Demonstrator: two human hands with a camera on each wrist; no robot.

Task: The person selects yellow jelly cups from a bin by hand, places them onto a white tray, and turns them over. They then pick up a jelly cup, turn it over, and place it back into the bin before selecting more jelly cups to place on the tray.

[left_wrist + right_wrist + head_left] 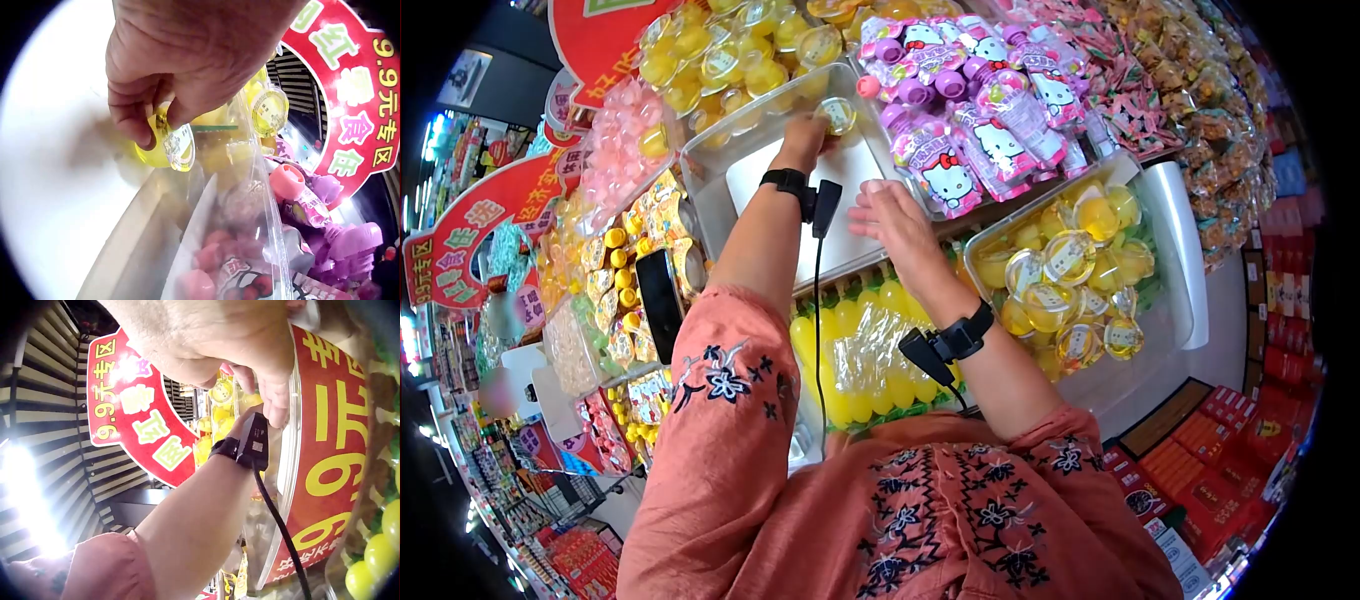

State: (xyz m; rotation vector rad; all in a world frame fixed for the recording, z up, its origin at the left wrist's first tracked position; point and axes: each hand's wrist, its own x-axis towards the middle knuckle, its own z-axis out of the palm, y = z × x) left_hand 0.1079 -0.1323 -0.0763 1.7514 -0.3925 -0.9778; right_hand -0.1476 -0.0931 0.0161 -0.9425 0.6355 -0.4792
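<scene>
Pinching a yellow jelly cup (837,114) between thumb and curled fingers, the left hand (805,138) holds it over the far end of the clear bin (710,160). The right hand (892,225) hovers just beside that bin's near right edge, fingers straight and loosely spread, holding nothing.

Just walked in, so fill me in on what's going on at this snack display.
A person in a pink embroidered top stands at a shop display of packaged sweets. Their left hand pinches a small yellow jelly cup over a nearly empty clear bin. Their right hand hovers open beside that bin, holding nothing. To the right sits a clear tub of yellow jelly cups, and purple cartoon-cat pouches lie behind the hands.
</scene>
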